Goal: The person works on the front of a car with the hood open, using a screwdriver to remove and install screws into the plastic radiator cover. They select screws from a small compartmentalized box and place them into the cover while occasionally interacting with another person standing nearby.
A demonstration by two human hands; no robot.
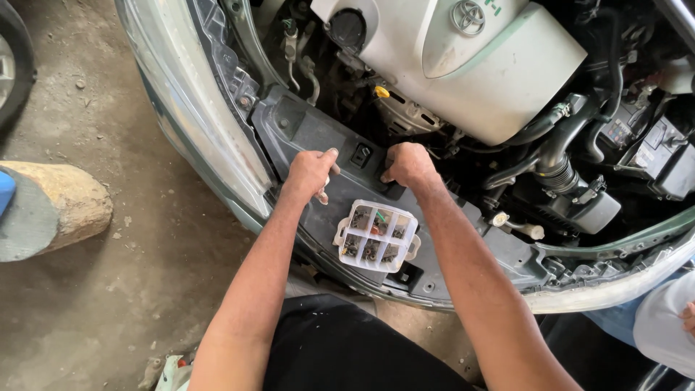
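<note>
Black plastic — the radiator cover panel (318, 137) along the front of the open engine bay — lies under both hands. The left hand (310, 172) rests on it with the fingers curled around something small and pale, perhaps a clip or a tool handle; what it is cannot be told. The right hand (409, 165) is clenched and presses down on the panel's edge, just beside a small square opening (361, 154). Whether it holds anything cannot be seen.

Just below the hands, a clear compartmented box (376, 235) of small fasteners sits on the panel, open and well stocked. By my reading the panel sits in its place across the front, while the fastening is only part done — the box is in use and the hands work at one spot. The silver engine cover (463, 65) lies beyond, untouched.
</note>
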